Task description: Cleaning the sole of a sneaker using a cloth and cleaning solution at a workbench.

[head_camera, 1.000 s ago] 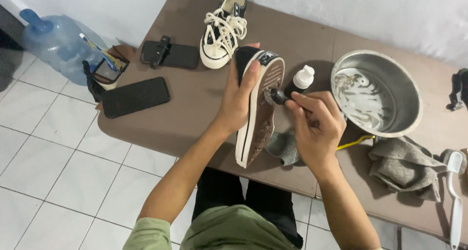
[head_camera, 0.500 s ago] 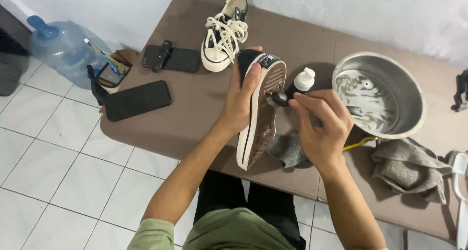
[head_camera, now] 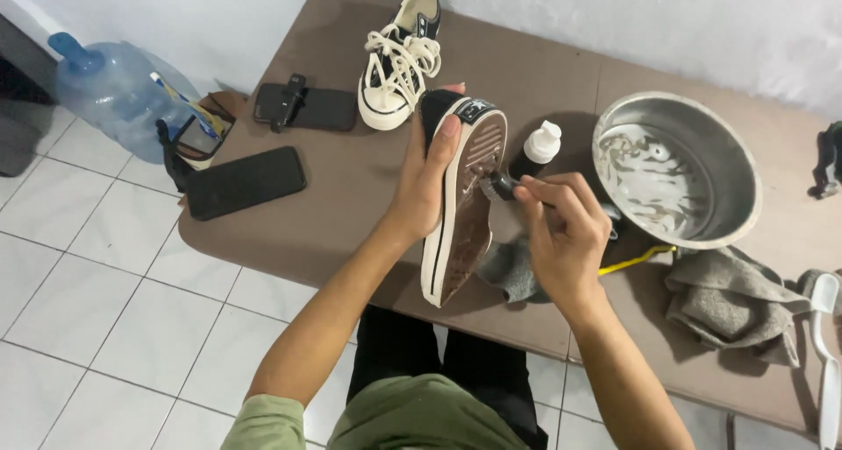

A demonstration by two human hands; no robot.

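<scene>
- Large translucent blue plastic water jug (head_camera: 118, 90), upper left of the frame, standing on the white tiled floor (head_camera: 96, 292) beside the table.
- Brown rectangular table (head_camera: 342, 196), spanning the frame from centre left to right edge.
- Flat black slab-shaped phone (head_camera: 246, 182), on the table's left end; a second dark phone in a wallet case (head_camera: 305, 107) lies just above it.
- Black canvas sneaker with white laces and cream rubber toe (head_camera: 399, 64), upper centre, resting on the table, toe toward the viewer.
- Left hand (head_camera: 428, 180), centre, clamped around a matching black sneaker with brown ribbed sole (head_camera: 465, 200); the shoe is held on edge above the table, sole facing right.
- Right hand (head_camera: 566, 235), just right of the sole, fingers closed on a small dark brush (head_camera: 496, 185), apparently; its tip touches the sole.
- Small dark bottle with white cap (head_camera: 537, 147), upright, behind the right hand.
- Round metal basin of sudsy water (head_camera: 675, 169), upper right.
- Crumpled grey cloth (head_camera: 732, 296), lower right, below the basin.
</scene>
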